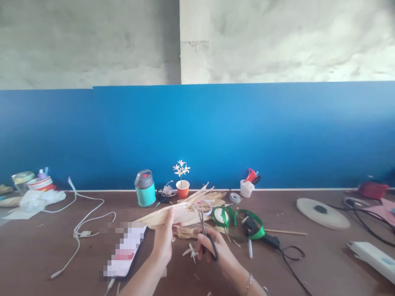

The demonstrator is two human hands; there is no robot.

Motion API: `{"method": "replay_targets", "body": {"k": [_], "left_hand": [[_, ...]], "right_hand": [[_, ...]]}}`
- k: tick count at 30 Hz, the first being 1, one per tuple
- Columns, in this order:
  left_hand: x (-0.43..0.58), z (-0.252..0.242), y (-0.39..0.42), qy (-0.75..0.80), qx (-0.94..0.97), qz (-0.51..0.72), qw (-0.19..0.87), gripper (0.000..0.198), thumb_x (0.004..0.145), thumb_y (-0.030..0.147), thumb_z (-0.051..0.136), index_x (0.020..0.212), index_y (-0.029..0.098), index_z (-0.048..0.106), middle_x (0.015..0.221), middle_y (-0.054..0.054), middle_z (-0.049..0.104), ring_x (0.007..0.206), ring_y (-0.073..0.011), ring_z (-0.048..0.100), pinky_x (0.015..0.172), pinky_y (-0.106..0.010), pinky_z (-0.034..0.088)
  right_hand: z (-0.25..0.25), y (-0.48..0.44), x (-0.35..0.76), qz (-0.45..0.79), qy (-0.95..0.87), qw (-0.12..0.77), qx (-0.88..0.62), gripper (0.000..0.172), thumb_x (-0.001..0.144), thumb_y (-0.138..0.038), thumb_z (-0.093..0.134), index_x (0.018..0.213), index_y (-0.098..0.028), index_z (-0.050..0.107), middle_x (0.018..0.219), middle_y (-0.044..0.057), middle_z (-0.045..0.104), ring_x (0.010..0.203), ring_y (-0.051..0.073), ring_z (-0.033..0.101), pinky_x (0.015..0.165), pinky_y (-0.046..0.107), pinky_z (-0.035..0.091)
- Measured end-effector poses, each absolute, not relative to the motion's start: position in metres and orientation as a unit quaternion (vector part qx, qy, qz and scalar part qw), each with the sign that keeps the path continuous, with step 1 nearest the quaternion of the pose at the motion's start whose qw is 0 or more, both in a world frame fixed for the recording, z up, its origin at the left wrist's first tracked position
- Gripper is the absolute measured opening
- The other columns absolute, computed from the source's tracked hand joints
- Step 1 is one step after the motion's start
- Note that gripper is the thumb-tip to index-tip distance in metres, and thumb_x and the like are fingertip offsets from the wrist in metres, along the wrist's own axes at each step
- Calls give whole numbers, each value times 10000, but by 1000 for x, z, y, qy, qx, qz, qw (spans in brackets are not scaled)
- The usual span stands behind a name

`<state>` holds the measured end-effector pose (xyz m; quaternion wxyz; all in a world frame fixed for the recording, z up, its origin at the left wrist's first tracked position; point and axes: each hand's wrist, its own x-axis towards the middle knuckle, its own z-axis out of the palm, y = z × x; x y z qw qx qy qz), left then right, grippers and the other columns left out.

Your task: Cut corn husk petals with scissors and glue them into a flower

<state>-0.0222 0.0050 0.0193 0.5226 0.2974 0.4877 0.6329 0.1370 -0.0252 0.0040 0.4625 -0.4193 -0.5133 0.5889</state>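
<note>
My left hand (163, 242) holds a wide pale dried corn husk (159, 216) between thumb and fingers, raised over the table. In my right hand (220, 248) are black-handled scissors (202, 222), fingers through the loops and blades pointing up near the husk's right end. Whether the blades touch the husk, I cannot tell. More dried husks (216, 198) lie in a heap just behind and under my hands. A small white husk-like flower (190, 251) lies on the table beside my right hand.
Right of my hands are green ribbon (231, 217), a corded glue gun (270, 238) and a thin stick (290, 232). Behind stand a red cup (183, 191) with white flowers, a teal flask (145, 195) and a white pen cup (246, 189). A phone (126, 253) lies left, near white cables (80, 224).
</note>
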Motion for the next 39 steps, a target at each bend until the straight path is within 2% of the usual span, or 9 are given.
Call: {"method": "replay_targets", "body": {"k": [4, 9, 11, 16, 22, 27, 33, 36, 39], "left_hand": [[-7, 16, 5, 501, 347, 615, 500, 488, 609, 594, 684, 708, 117, 660, 530, -33, 631, 487, -143, 537, 450, -233, 396], [5, 4, 4, 491, 383, 608, 491, 423, 627, 553, 693, 609, 136, 623, 468, -3, 586, 440, -133, 515, 427, -229, 378], [6, 5, 2, 474, 373, 601, 525, 430, 629, 547, 696, 579, 125, 624, 462, -16, 583, 437, -136, 520, 431, -237, 391], [8, 14, -8, 321, 414, 508, 684, 359, 646, 438, 733, 737, 92, 696, 638, -98, 687, 557, -209, 623, 520, -298, 472], [10, 8, -8, 356, 394, 529, 661, 274, 666, 389, 723, 737, 125, 699, 660, -67, 691, 534, -169, 596, 527, -277, 471], [5, 0, -5, 410, 387, 569, 599, 277, 615, 378, 755, 707, 135, 659, 622, -17, 638, 548, -126, 529, 545, -249, 462], [5, 1, -5, 374, 413, 552, 621, 269, 644, 391, 736, 686, 144, 637, 606, -3, 595, 562, -133, 534, 562, -250, 444], [7, 3, -8, 381, 410, 548, 622, 284, 608, 402, 759, 644, 149, 636, 577, -5, 594, 524, -140, 539, 540, -255, 427], [8, 6, -10, 386, 401, 538, 633, 302, 597, 437, 756, 659, 159, 652, 574, -16, 612, 503, -162, 554, 527, -278, 426]], "right_hand": [[8, -23, 143, 550, -467, 553, -417, 438, 749, -594, 559, 733, -157, 564, 530, 6, 594, 410, 93, 479, 366, 190, 289], [-1, -15, 151, 566, -447, 526, -451, 429, 651, -563, 670, 669, -162, 518, 467, -20, 566, 356, 78, 459, 348, 172, 230], [-3, -14, 151, 557, -448, 520, -467, 439, 615, -560, 696, 666, -163, 514, 445, -28, 556, 336, 80, 456, 338, 171, 222], [-2, -15, 147, 536, -432, 549, -474, 455, 609, -584, 693, 654, -167, 518, 428, -28, 551, 325, 86, 465, 330, 175, 229], [-1, -18, 144, 549, -441, 546, -454, 456, 591, -573, 718, 640, -166, 518, 407, -26, 557, 324, 86, 463, 364, 191, 315], [-3, -19, 145, 546, -466, 513, -471, 429, 673, -570, 657, 692, -162, 525, 432, -21, 582, 322, 84, 471, 335, 170, 246], [-1, -20, 146, 557, -471, 507, -459, 453, 653, -584, 664, 678, -157, 512, 419, -27, 569, 324, 82, 476, 360, 179, 286], [1, -20, 144, 556, -479, 489, -472, 456, 648, -585, 662, 680, -151, 525, 407, -22, 564, 316, 86, 478, 338, 172, 248], [3, -21, 142, 555, -482, 487, -471, 462, 611, -585, 686, 663, -159, 515, 395, -28, 556, 309, 88, 474, 338, 175, 267]]}}
